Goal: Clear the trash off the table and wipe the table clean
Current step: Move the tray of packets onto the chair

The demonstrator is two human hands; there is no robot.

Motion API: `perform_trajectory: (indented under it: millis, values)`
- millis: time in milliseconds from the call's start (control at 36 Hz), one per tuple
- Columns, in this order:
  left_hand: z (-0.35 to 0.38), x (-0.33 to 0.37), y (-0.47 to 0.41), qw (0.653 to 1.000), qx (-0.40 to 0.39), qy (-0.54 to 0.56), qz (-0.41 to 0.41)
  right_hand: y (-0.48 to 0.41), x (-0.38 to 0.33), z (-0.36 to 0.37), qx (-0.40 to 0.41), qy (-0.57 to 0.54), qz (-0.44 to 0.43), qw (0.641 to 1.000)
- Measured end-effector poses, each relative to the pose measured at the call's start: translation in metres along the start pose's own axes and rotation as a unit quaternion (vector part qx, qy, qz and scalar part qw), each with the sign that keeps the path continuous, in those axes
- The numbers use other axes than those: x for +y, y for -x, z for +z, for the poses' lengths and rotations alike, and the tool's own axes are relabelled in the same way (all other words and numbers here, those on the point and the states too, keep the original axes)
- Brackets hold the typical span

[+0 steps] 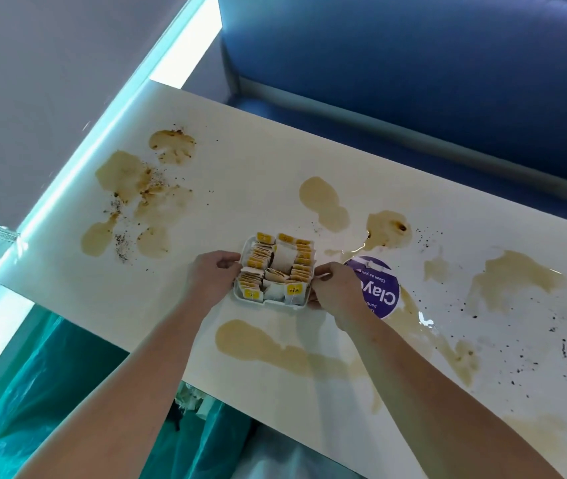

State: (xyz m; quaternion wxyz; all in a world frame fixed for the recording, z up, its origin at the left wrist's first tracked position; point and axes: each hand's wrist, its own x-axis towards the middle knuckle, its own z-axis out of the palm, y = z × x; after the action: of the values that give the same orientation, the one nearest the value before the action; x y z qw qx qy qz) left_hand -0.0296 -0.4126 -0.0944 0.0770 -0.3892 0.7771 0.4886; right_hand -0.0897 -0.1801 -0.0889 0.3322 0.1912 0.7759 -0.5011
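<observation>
A white tray [240,294] packed with several yellow-tagged tea bags [282,267] sits on or just above the white table [257,167] near its front edge; contact with the table cannot be told. My left hand [211,276] grips the tray's left side and my right hand [337,292] grips its right side. Brown liquid stains [323,202] and dark crumbs [121,243] are spread over the table on both sides of the tray.
A round purple sticker [384,293] lies on the table, partly under my right hand. A bin lined with a green bag [33,392] stands below the table's front left edge. A blue upholstered seat [413,63] runs along the far side.
</observation>
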Motion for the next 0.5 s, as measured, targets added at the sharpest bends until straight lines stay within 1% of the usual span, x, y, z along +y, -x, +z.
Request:
perform_trajectory:
  millis: [139,278,500]
  values:
    - [-0.001,0.001,0.002,1.0,-0.003,0.01,-0.002,-0.001,-0.004,0.002,0.01,0.012,-0.011,1.0]
    - [-0.003,0.003,0.005,1.0,0.009,0.012,0.005,0.001,-0.01,0.0,0.004,-0.003,-0.021,1.0]
    - [-0.008,0.019,0.017,0.999,0.016,0.025,0.027,0.015,-0.02,-0.014,0.007,-0.003,-0.039,0.999]
